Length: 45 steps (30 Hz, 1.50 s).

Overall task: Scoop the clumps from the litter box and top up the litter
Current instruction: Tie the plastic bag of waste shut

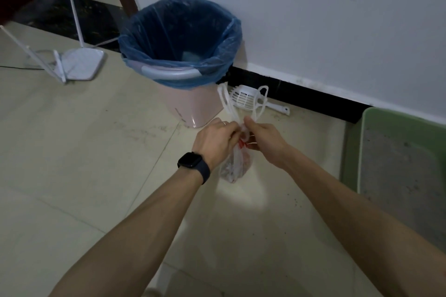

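Note:
A small clear plastic bag (235,166) with clumps inside hangs above the floor between my hands. My left hand (214,138) and my right hand (263,136) both pinch its twisted neck, and its white handle loops (228,101) stick up above my fingers. A white slotted litter scoop (246,97) lies on the floor against the black baseboard, just behind the bag. The green litter box (376,123) with grey litter (400,171) sits at the right edge, partly out of frame.
A pink bin (193,108) lined with a blue bag (178,31) stands against the wall behind my hands. A white router (82,64) with antennas lies on the floor at left. Scattered litter grains dot the tiles near the box.

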Motion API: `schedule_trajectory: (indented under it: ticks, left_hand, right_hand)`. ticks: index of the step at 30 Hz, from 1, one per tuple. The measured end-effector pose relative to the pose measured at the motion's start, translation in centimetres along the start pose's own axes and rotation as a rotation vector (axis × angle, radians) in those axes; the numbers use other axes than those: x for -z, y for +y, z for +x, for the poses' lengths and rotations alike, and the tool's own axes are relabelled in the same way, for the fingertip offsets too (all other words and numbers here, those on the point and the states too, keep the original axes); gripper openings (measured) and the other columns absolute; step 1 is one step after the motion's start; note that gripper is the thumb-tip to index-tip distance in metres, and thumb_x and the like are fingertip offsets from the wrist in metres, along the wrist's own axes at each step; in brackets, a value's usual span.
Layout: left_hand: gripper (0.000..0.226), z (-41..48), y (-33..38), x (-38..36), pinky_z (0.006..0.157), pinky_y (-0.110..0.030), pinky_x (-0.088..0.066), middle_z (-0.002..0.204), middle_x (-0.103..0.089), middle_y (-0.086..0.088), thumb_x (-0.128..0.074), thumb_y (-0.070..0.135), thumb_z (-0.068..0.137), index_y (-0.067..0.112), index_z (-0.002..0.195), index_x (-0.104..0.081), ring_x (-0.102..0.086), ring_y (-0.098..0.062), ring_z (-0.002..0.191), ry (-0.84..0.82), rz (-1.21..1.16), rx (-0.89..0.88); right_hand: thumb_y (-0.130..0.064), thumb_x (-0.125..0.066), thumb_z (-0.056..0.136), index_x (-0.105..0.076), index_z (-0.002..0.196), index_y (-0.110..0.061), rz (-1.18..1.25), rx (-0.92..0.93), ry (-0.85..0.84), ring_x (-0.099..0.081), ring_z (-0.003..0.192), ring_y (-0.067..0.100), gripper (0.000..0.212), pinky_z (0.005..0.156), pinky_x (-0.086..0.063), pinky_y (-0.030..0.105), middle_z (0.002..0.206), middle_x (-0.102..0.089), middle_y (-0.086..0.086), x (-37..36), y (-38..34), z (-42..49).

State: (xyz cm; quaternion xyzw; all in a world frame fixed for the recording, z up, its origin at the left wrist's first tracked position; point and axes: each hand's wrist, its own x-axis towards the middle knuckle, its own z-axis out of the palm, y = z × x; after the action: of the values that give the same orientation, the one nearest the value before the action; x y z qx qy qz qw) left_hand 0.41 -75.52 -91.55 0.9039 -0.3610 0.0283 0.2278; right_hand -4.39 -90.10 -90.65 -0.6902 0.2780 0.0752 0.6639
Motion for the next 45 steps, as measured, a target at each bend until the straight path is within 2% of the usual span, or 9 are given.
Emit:
schedule_trajectory:
  ticks: [6,10,16,20,25,30,36,39,45]
  left_hand:
    - [0.021,-0.6,-0.4,-0.2,0.062,-0.029,-0.037,0.081,-0.065,0.004,-0.05,0.034,0.098,0.022,0.097,-0.067,-0.05,-0.017,0.086,-0.07,-0.011,0.011]
    - [0.021,-0.2,0.0,-0.1,0.071,-0.026,-0.043,0.093,-0.067,0.015,-0.059,0.05,0.091,0.034,0.098,-0.071,-0.051,-0.007,0.089,-0.107,-0.314,0.272]
    - [0.026,1.0,-1.5,0.7,0.086,-0.026,-0.05,0.097,-0.073,0.014,-0.07,0.052,0.083,0.031,0.097,-0.077,-0.065,-0.005,0.094,-0.435,-0.522,0.36]
    - [0.022,1.4,-1.4,0.8,0.09,-0.028,-0.049,0.105,-0.071,0.004,-0.067,0.035,0.091,0.02,0.104,-0.074,-0.063,-0.012,0.099,-0.545,-0.564,0.351]
    - [0.019,1.8,-1.3,1.5,0.083,-0.034,-0.051,0.106,-0.069,-0.008,-0.062,0.016,0.094,0.003,0.105,-0.07,-0.062,-0.025,0.095,-0.649,-0.615,0.382]
    - [0.022,1.7,-1.5,2.0,0.087,-0.032,-0.051,0.103,-0.071,-0.002,-0.066,0.028,0.091,0.013,0.105,-0.075,-0.062,-0.013,0.09,-0.662,-0.651,0.435]
    - [0.018,1.3,-1.4,1.2,0.069,-0.021,-0.044,0.089,-0.066,0.009,-0.065,0.031,0.092,0.018,0.101,-0.072,-0.058,-0.008,0.082,-0.617,-0.675,0.479]
    - [0.017,1.2,-1.5,1.1,0.077,-0.027,-0.049,0.097,-0.066,0.006,-0.065,0.034,0.089,0.021,0.101,-0.068,-0.059,-0.01,0.086,-0.599,-0.72,0.547]
    - [0.023,0.6,-2.0,1.4,0.091,-0.037,-0.049,0.107,-0.066,0.005,-0.054,0.041,0.095,0.021,0.101,-0.065,-0.062,-0.013,0.09,-0.559,-0.85,0.635]
  right_hand:
    - [-0.039,-0.062,0.093,-0.069,0.079,-0.012,0.091,-0.097,-0.045,-0.062,0.075,0.019,0.031,0.073,-0.048,0.03,0.073,-0.065,0.004,-0.4,0.5,-0.7]
    - [-0.037,-0.058,0.095,-0.075,0.094,-0.016,0.394,-0.24,-0.03,-0.058,0.078,0.016,0.027,0.074,-0.045,0.029,0.084,-0.066,0.001,-0.5,0.8,-0.6]
    - [-0.041,-0.059,0.092,-0.078,0.099,-0.026,0.429,-0.292,-0.182,-0.058,0.09,0.013,0.024,0.083,-0.042,0.028,0.097,-0.068,-0.005,1.1,2.3,-0.9]
    - [-0.038,-0.07,0.082,-0.071,0.102,-0.015,0.285,-0.284,-0.312,-0.062,0.098,0.019,0.03,0.091,-0.043,0.033,0.097,-0.069,0.002,2.7,2.8,-1.3]
    - [-0.025,-0.076,0.08,-0.074,0.101,-0.009,0.007,-0.093,-0.321,-0.066,0.093,0.014,0.026,0.078,-0.05,0.023,0.098,-0.072,0.006,3.5,1.5,-1.1]
    - [-0.012,-0.081,0.076,-0.075,0.096,-0.007,-0.214,0.075,-0.229,-0.068,0.087,0.015,0.021,0.08,-0.054,0.029,0.097,-0.074,0.01,3.2,0.8,-1.3]
    - [-0.028,-0.079,0.074,-0.064,0.084,-0.015,-0.7,0.239,0.104,-0.06,0.062,0.004,0.021,0.055,-0.042,0.022,0.069,-0.065,-0.008,1.3,0.7,-1.3]
    - [-0.029,-0.07,0.084,-0.058,0.084,-0.016,-0.77,0.346,0.155,-0.053,0.057,0.002,0.018,0.05,-0.035,0.018,0.064,-0.057,-0.01,0.2,1.2,-1.6]
    - [-0.024,-0.062,0.09,-0.056,0.09,-0.012,-0.757,0.542,0.275,-0.057,0.07,0.024,0.013,0.06,-0.044,0.033,0.081,-0.059,0.005,-0.3,3.0,-1.0]
